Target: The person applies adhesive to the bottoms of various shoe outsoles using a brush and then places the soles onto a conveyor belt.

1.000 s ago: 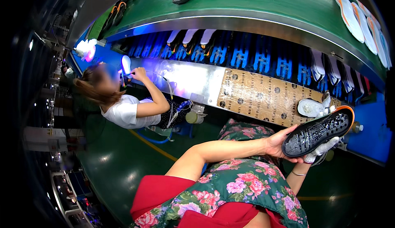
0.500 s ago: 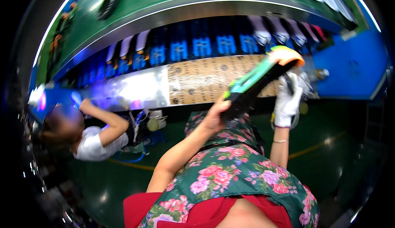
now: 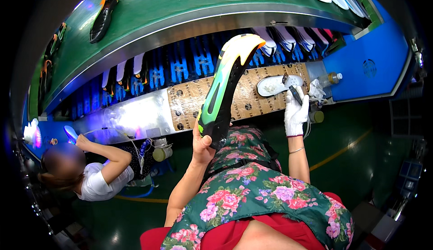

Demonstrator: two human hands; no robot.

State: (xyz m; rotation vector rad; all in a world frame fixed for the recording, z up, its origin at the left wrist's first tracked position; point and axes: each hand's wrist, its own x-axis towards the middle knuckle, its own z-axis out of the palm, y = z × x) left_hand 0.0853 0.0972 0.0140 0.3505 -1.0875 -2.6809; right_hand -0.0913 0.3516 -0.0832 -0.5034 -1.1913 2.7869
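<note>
Head view: where's the shoe sole (image 3: 226, 85)?
— Mid-frame, lengthwise from lower left to upper right, lower end gripped by the left hand (image 3: 201, 148)
— Right hand (image 3: 296, 115)?
— Farther off, right of centre, gloved, grasping a dark handle (image 3: 296, 95)

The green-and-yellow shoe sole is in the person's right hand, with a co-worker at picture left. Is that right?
No, wrong hand: the head view shows the shoe sole in the left hand, with the co-worker at picture left.
</note>
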